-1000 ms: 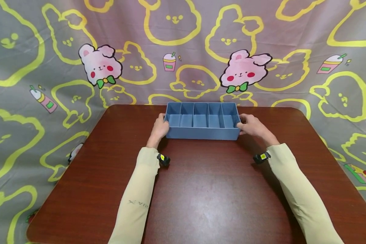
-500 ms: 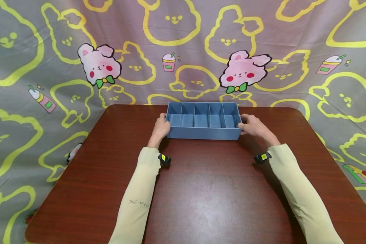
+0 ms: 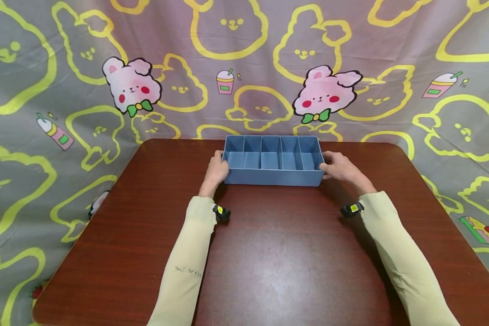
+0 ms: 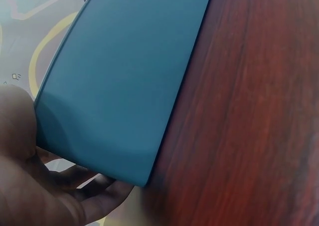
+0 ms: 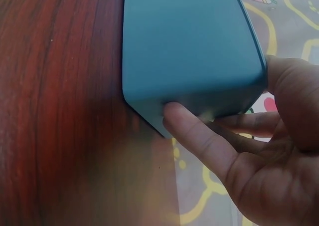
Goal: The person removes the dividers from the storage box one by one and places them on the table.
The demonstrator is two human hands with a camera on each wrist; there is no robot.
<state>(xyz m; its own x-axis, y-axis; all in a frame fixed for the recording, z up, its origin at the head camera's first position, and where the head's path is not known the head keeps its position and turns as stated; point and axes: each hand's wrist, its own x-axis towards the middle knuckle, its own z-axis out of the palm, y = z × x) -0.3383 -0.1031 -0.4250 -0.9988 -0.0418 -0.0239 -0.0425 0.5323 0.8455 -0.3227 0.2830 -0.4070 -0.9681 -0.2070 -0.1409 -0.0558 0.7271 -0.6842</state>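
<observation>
Between the left hand (image 3: 217,169) and right hand (image 3: 341,168), gripping its ends, is a divided box (image 3: 273,177). Grasping seems done; release remains.

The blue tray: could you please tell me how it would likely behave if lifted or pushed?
The blue tray is probably stiff: its edges run straight. Looking thin-walled, it may be light for its size. Low and wide, it should slide along the table rather than tip.
</observation>
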